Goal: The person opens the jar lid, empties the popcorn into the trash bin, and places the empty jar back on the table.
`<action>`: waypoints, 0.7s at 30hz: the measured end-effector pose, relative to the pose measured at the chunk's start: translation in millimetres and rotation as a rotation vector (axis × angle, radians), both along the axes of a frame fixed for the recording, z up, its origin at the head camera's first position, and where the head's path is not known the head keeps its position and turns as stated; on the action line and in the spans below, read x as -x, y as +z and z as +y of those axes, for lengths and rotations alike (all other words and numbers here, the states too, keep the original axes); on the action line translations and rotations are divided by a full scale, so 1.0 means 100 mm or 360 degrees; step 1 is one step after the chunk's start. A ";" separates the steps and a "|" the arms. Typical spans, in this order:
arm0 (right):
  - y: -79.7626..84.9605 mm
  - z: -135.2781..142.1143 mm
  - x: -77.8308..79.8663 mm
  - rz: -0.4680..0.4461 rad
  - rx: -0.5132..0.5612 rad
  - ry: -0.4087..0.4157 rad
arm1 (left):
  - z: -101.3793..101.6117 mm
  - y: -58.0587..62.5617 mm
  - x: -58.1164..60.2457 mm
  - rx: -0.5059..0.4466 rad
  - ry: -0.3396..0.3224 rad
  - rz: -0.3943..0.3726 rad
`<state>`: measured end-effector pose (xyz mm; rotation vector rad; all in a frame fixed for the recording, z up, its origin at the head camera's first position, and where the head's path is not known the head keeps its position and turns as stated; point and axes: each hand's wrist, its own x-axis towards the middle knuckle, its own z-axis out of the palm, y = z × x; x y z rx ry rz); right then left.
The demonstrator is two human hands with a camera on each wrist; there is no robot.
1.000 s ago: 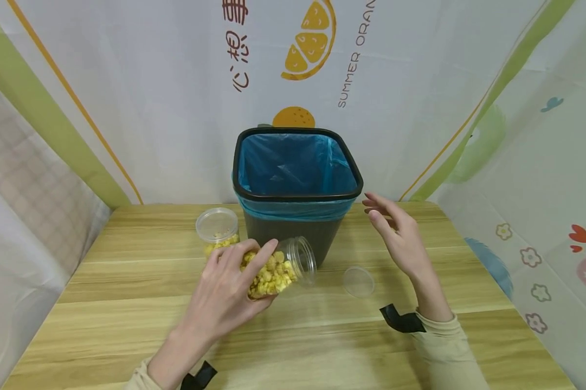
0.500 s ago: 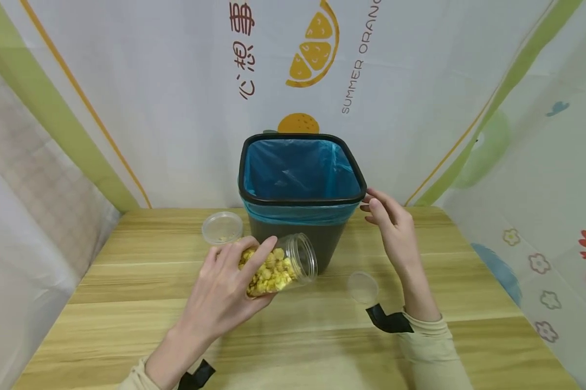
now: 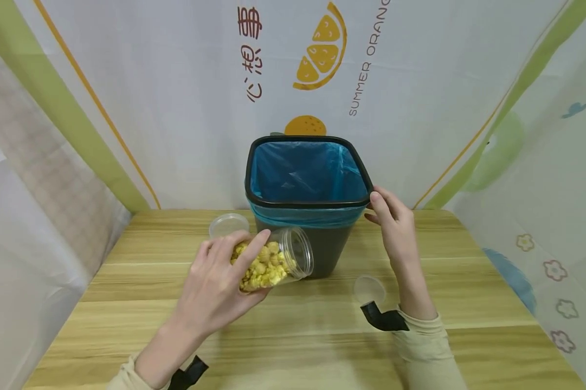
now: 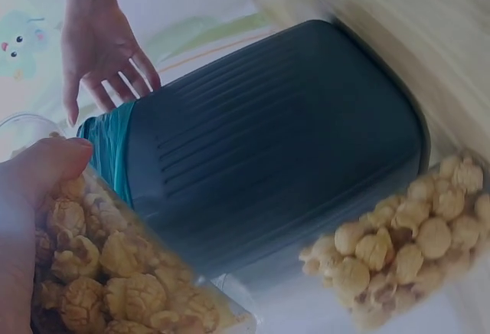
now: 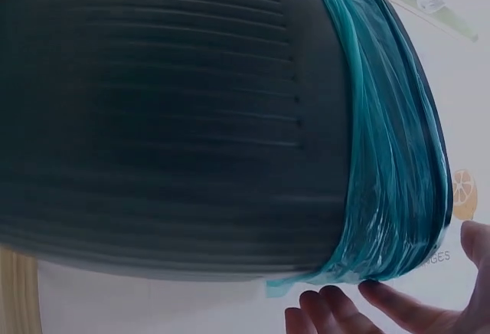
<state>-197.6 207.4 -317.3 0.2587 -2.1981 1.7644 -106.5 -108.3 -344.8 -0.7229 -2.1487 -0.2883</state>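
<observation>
My left hand (image 3: 210,290) grips a clear plastic jar (image 3: 261,265) of yellow popcorn, tilted on its side above the table. Its uncovered mouth points right, in front of a dark grey trash can (image 3: 322,249) lined with a blue bag (image 3: 304,170). At the can's right rim corner is my right hand (image 3: 399,230). In the right wrist view its fingers are loosely bent, one fingertip (image 5: 371,288) at the bag's folded edge and the thumb apart. A second popcorn jar (image 4: 406,250) stands upright beside the can, partly hidden by my left hand in the head view.
A clear round lid (image 3: 369,291) lies on the wooden table (image 3: 293,336), right of the can and near my right forearm. Printed curtains (image 3: 190,108) hang behind and along both sides of the table.
My right hand has moved in from the right to the can's rim corner. The left hand keeps holding the tilted jar, slightly farther left relative to the can. The head view has shifted slightly.
</observation>
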 end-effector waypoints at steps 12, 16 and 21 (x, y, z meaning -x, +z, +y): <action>0.00 -0.05 0.06 -0.0051 0.0046 0.0004 | -0.11 0.14 0.00 0.0015 0.0000 0.0064; 0.01 -0.05 0.07 -0.0062 0.0048 0.0017 | -0.14 0.20 0.01 0.0020 0.0003 0.0071; 0.01 -0.04 0.07 -0.0068 0.0060 0.0051 | -0.16 0.30 0.03 0.0023 0.0017 0.0107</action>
